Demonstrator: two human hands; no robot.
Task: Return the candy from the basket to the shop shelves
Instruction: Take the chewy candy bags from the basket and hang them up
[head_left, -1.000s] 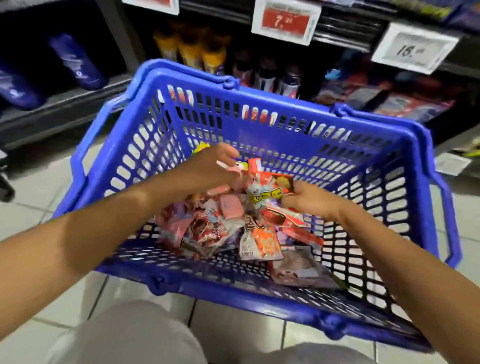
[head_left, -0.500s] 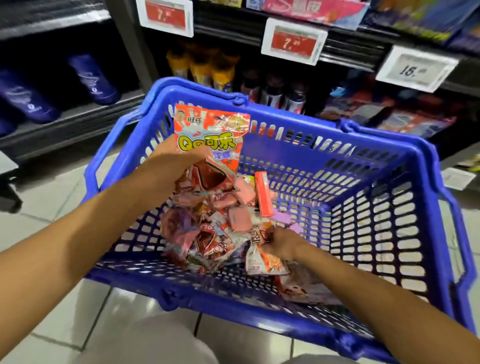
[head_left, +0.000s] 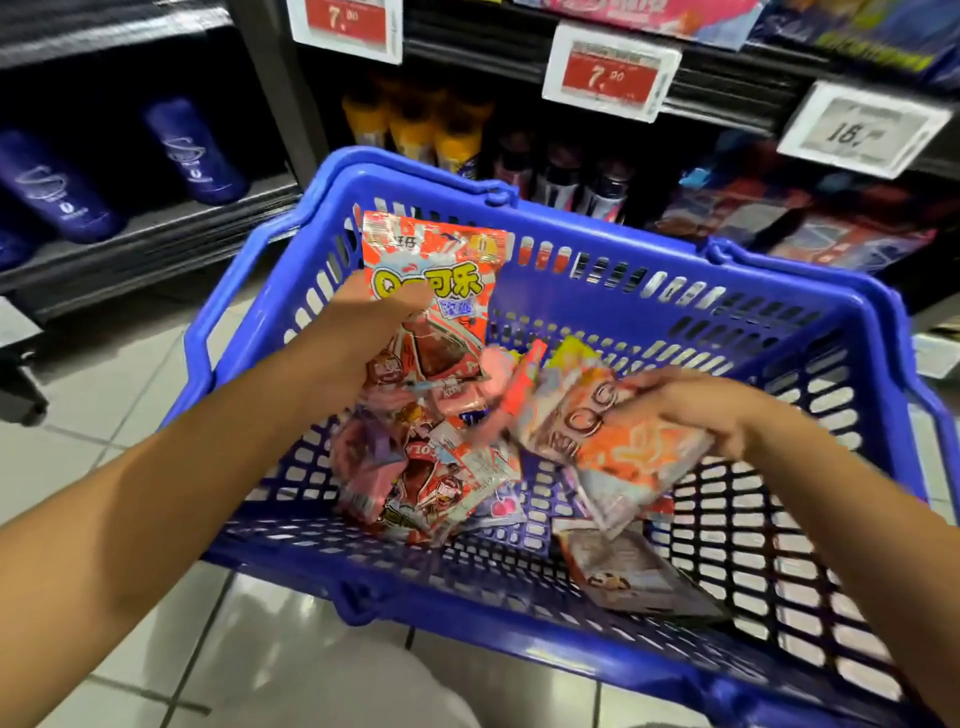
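Observation:
A blue plastic basket (head_left: 670, 291) stands on the floor before the shelves. My left hand (head_left: 363, 332) grips an orange-red QQ candy bag (head_left: 441, 275), held upright above the basket's left side. My right hand (head_left: 696, 410) holds a second orange QQ candy bag (head_left: 623, 452), blurred and tilted, over the basket's middle. Several loose candy packets (head_left: 426, 478) lie heaped on the basket floor, with a grey-brown cookie packet (head_left: 628, 577) lying flat nearer to me.
Dark shop shelves (head_left: 727, 98) run behind the basket, with price tags (head_left: 610, 73), yellow and dark bottles (head_left: 415, 124) and boxed goods at right. Blue bottles (head_left: 192, 150) lie on a lower shelf at left. Tiled floor (head_left: 104, 395) surrounds the basket.
My left hand lifted the QQ candy bag out of the heap and holds it higher. My right hand dipped into the pile and came up with a second orange bag.

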